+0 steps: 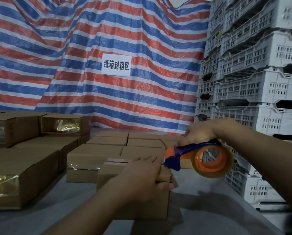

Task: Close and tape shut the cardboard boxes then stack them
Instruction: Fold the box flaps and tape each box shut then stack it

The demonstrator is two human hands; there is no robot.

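Note:
A small cardboard box (pixel 108 172) stands on the grey table in front of me, its top flaps closed. My left hand (pixel 145 173) lies over its top, fingers spread flat and thumb hooked over the near right corner. My right hand (pixel 201 133) grips the blue handle of a tape dispenser (pixel 192 156) with an orange hub and a clear tape roll. The dispenser's blue nose touches the box's far right top edge, just beside my left fingertips.
Taped cardboard boxes (pixel 23 168) are stacked at the left, and a block of several closed boxes (pixel 124 145) sits behind the one I hold. White plastic crates (pixel 253 82) tower at the right. A striped tarp with a paper sign (pixel 116 64) hangs behind.

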